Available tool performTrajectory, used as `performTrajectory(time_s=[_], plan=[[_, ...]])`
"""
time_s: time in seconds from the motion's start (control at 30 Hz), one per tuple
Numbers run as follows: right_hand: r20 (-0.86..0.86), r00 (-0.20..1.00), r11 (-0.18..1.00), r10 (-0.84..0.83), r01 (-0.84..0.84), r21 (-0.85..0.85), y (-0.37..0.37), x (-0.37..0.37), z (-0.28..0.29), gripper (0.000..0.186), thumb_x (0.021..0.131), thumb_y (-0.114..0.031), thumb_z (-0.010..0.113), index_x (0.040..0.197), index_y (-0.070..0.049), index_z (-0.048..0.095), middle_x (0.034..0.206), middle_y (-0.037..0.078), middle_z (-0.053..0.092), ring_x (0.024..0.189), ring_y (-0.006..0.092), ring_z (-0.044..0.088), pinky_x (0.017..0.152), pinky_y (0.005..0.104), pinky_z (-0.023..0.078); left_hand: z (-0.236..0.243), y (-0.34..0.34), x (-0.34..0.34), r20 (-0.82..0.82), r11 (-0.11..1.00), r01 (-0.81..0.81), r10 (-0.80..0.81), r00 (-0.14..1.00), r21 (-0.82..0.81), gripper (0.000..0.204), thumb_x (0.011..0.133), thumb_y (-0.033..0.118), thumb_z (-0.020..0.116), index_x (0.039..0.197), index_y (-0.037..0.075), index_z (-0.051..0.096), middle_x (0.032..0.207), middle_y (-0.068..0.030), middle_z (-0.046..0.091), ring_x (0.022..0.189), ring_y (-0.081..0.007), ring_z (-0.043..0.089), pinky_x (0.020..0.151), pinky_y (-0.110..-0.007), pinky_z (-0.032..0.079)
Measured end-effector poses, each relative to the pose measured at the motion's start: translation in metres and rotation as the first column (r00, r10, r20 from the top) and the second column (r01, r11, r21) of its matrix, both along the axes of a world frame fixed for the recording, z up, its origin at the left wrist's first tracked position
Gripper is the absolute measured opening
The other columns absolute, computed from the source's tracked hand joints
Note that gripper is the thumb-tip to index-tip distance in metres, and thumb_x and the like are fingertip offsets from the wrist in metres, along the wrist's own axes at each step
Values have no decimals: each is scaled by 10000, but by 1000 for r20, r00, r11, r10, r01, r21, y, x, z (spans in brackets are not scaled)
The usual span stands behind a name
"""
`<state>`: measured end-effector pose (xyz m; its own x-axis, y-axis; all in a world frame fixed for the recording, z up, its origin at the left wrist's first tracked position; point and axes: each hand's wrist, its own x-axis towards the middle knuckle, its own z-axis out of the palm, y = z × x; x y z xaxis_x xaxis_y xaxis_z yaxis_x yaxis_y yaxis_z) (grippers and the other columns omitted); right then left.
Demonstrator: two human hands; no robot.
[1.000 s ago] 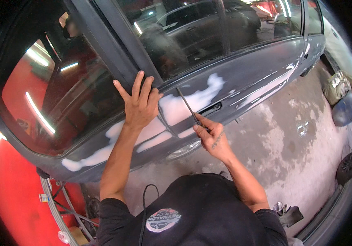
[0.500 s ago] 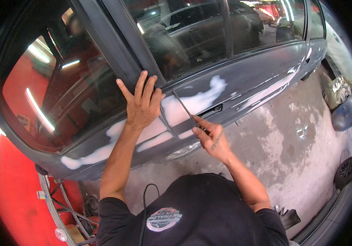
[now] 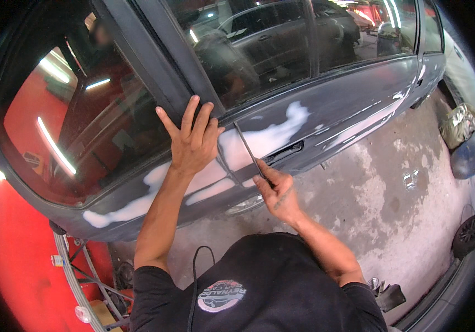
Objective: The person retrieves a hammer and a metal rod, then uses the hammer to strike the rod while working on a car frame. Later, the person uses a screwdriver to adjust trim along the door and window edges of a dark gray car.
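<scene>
A grey car door (image 3: 353, 105) with white filler patches (image 3: 273, 133) fills the upper half of the head view. My left hand (image 3: 190, 138) lies flat and spread against the door just below the window edge. My right hand (image 3: 276, 191) grips a thin dark blade-like tool (image 3: 247, 146), whose tip rests against the white patch beside the door seam. A dark door handle recess (image 3: 287, 150) sits just right of the tool.
Dark tinted windows (image 3: 82, 122) reflect ceiling lights. A stained concrete floor (image 3: 392, 205) lies to the right, with a wheel (image 3: 468, 235) and a blue object (image 3: 466, 157) near the right rim. A red surface (image 3: 10, 265) and a metal frame (image 3: 77, 271) stand at lower left.
My right hand has slid the tool slightly along the filler patch. My left hand stays pressed on the door in the same spot.
</scene>
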<state>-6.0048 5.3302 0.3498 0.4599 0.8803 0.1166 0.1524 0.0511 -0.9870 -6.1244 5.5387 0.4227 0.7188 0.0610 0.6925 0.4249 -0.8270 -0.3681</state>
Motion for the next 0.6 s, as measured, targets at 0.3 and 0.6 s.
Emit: performTrajectory(time_s=[0.3, 0.6], plan=[[-145, 989, 999, 30, -36, -41, 0, -3, 10, 437, 969, -142, 602, 1339, 90, 568, 901, 161, 682, 823, 130, 594, 763, 302, 496, -1, 0, 1, 14, 1000, 16, -16, 1000, -6, 202, 786, 288, 766, 814, 98, 704, 1231, -16, 623, 1407, -269, 418, 1087, -853, 17], [-285, 958, 999, 36, -41, -12, -2, -13, 24, 441, 988, -148, 590, 1365, 79, 554, 718, 2, 589, 633, 105, 507, 576, 289, 433, 3, -1, 2, 15, 999, 40, -40, 999, -20, 189, 780, 273, 769, 794, 100, 695, 1210, -20, 632, 1389, -270, 440, 1082, -853, 16]])
